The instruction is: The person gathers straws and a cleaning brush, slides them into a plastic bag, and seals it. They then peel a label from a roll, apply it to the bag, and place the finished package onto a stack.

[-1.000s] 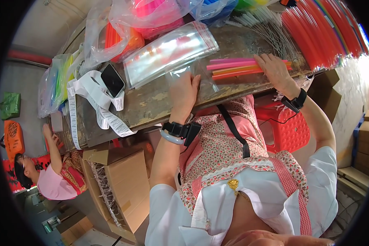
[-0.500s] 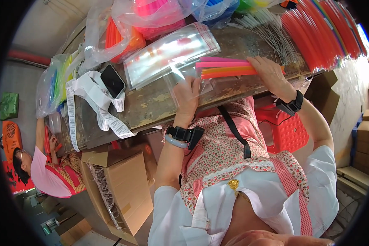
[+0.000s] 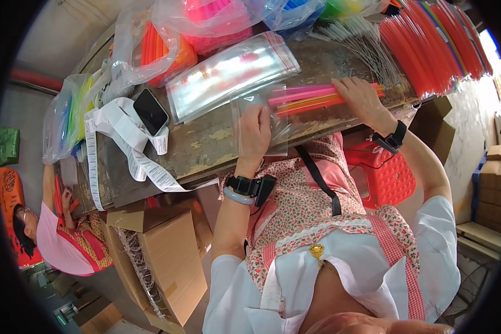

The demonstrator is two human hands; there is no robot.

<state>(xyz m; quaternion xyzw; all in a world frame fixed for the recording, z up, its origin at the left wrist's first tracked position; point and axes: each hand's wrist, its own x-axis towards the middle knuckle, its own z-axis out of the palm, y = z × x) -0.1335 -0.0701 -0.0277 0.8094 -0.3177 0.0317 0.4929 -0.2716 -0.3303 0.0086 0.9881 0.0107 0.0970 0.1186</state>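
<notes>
My left hand [image 3: 254,131] has its fingers closed on a small clear plastic bag [image 3: 279,132], held over the table's near edge. My right hand [image 3: 365,101] is wrapped round a small bundle of long straws [image 3: 310,100] in pink, purple, orange and red. The bundle lies nearly level, and its left tips overlap the bag's right edge; the clear film makes it hard to tell how far inside they are. Just beyond my left hand lies a stack of flat clear bags [image 3: 228,75].
A phone [image 3: 150,111] and a curling strip of white labels [image 3: 129,136] lie left on the worn table [image 3: 206,146]. Bags of coloured straws [image 3: 156,50], thin wire brushes [image 3: 367,50] and red straw bundles [image 3: 414,50] line the back. An open carton [image 3: 175,267] and a co-worker [image 3: 67,239] are at left.
My left hand's fingers have drawn together, and the bag now hangs flatter around them. My right hand has shifted slightly left, and the straws have fanned apart a little at their left tips.
</notes>
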